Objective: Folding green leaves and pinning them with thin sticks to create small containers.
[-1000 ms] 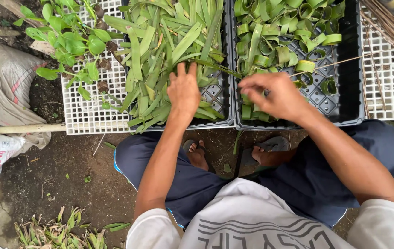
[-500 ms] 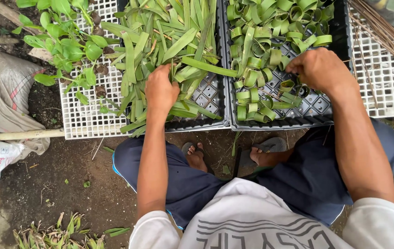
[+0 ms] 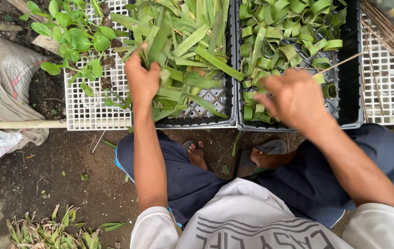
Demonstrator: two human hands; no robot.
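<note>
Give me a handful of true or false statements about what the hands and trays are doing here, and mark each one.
1. The left hand grips a bunch of flat leaf strips. True.
2. The right hand rests on the white grid tray. False: it is over the right black tray, among the rolled leaf rings.
3. The leaf rings lie in the same tray as the loose strips. False: the loose strips are in the left black tray, the rings in the right one.
4. Leafy seedlings stand on the white grid tray. True.
5. The person wears sandals. True.
</note>
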